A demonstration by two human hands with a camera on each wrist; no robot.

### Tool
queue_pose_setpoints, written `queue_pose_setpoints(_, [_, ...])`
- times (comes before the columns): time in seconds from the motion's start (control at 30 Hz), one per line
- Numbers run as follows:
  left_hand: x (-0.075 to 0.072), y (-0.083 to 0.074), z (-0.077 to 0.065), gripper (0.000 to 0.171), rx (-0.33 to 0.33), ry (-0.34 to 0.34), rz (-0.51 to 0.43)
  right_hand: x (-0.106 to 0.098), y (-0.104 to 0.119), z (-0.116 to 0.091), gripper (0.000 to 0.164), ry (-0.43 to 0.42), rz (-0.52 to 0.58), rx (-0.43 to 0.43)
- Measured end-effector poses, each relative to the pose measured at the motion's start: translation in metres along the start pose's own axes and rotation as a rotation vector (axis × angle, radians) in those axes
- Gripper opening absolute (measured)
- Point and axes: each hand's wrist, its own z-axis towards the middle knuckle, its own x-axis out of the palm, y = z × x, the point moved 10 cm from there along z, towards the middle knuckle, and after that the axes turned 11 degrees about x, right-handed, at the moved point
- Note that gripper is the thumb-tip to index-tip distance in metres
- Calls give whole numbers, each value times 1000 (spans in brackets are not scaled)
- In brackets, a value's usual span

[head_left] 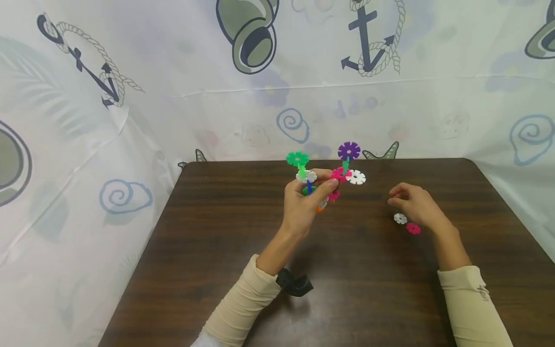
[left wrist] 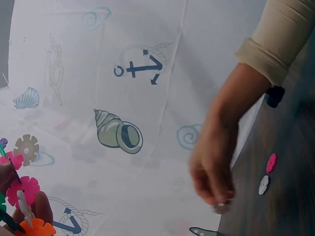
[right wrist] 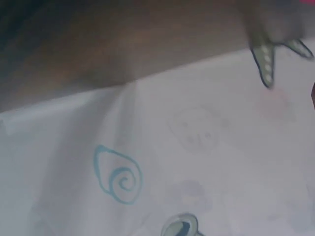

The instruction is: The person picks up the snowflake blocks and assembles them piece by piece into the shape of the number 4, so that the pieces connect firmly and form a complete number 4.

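Note:
My left hand grips a built cluster of notched plastic flower discs above the table. A green disc and a purple disc stick up at its top; a white disc juts out to the right. Pink discs and an orange disc show lower down in the left wrist view. Over the table's right side, my right hand pinches a small pale disc, mostly covered by the fingertips. Beneath that hand lie a loose white disc and a loose pink disc.
The dark wood table ends at a patterned white cloth hung behind and at the sides. A black strap sits on the left wrist at the sleeve cuff.

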Motion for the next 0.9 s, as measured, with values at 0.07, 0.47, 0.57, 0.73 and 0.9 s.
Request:
queue_pose_setpoints(0.07, [0, 0, 0, 18, 1, 0, -4, -10, 11, -8, 30, -41, 33, -4])
queue_pose_setpoints(0.47, [0, 0, 0, 17, 7, 1, 20, -62, 83, -61, 26, -332, 250, -123])
queue_pose_setpoints(0.57, [1, 0, 0, 17, 14, 4, 24, -67, 97, -75, 21, -373, 290, -154])
queue_pose_setpoints(0.73, [1, 0, 0, 17, 22, 6, 31, -74, 120, -96, 13, -439, 337, -257])
queue_pose_setpoints(0.9, [1, -1, 0, 17, 28, 7, 40, -81, 139, -115, 16, -541, 362, -409])
